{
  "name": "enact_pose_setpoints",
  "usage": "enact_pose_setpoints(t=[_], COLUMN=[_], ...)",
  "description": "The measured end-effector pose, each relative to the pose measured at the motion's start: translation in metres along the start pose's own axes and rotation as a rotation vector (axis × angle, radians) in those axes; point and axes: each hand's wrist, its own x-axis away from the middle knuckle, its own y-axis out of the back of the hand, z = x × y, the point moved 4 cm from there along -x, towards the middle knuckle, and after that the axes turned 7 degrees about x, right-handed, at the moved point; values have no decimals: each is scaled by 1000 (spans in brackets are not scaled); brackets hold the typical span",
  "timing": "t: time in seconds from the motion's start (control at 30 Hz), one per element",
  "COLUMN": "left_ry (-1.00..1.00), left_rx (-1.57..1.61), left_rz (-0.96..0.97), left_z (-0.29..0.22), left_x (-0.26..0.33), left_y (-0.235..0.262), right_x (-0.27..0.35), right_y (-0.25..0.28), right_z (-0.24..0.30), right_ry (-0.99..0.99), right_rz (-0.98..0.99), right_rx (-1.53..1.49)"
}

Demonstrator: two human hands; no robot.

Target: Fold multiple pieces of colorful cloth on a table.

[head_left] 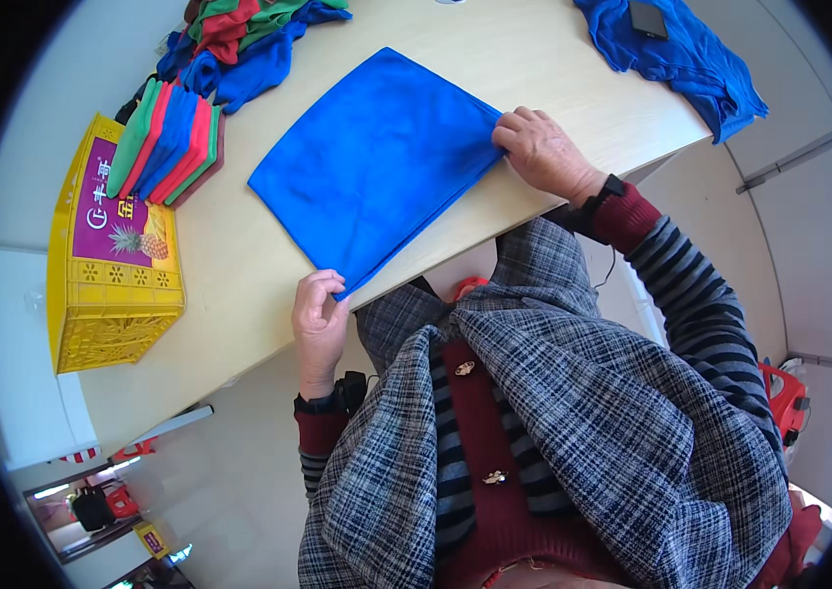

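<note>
A blue cloth (377, 167) lies folded in layers on the pale wooden table (230, 304), its near side along the table's front edge. My left hand (320, 314) pinches the cloth's near left corner between thumb and fingers. At the right corner, my right hand (546, 152) is closed on the layered edge, fingertips on top. Between the two hands the cloth lies flat, with faint creases. Each wrist wears a dark band.
Left of the cloth stands a yellow basket (117, 304) with folded coloured cloths (176, 137) in a row beside its top. Behind is a heap of loose cloths (239, 49). At the far right, a rumpled blue cloth (691, 74) carries a dark phone (649, 20).
</note>
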Motion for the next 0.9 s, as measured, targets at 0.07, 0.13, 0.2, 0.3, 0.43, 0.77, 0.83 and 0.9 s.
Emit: enact_pose_setpoints(t=[0.07,0.13,0.2,0.3,0.43,0.77,0.83,0.9], left_ry=[-18,-15,-15,-71,-86,-47,-17,-5], left_rx=[-49,-52,-60,-109,-160,-223,-214,-211], left_rz=[43,48,54,46,41,132,135,144], left_z=[-1,-2,-3,0,1,-14,-17,-18], left_x=[3,7,9,9,12,8,8,9], left_y=[-3,-6,-7,-6,2,8,7,5], right_x=[3,6,8,12,16,12,14,18], right_y=[3,4,6,11,20,28,18,9], right_z=[-6,-8,-7,-4,6,5,-4,-14], right_ry=[15,23,48,72,96,-178,-291,-498], right_rz=[44,68,50,49,114,160,154,146], right_rx=[77,114,146,155,143,-86,-91,-104])
